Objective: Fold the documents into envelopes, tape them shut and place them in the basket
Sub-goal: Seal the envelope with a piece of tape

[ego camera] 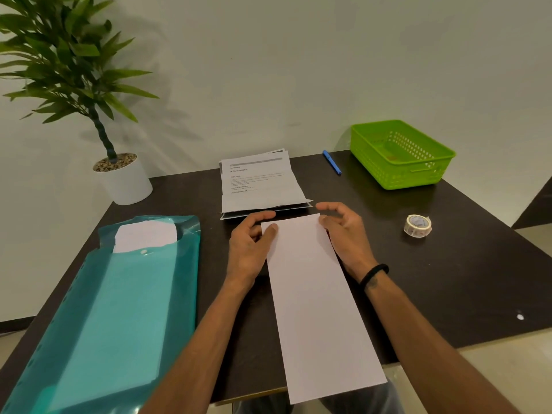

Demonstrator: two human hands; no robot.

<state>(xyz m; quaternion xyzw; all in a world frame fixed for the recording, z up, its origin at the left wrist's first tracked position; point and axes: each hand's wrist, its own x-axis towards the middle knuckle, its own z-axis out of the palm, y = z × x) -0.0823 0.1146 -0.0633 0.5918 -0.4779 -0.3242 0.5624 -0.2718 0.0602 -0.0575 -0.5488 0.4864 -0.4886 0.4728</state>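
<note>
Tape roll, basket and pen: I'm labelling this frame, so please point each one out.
tape roll (417,225): head view, on its top rim.
basket (401,170): head view, on its near green wall.
pen (332,162): head view, on its blue barrel.

Dim, soft light; wide-angle edge distortion

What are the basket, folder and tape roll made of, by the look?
Basket: moulded plastic, glossy green, with perforated lattice walls.
Folder: thin translucent plastic, teal and shiny; white sheets show through it and it catches glare.
Tape roll: probably paper tape, matte and pale with a faint print; too small to be sure.
</note>
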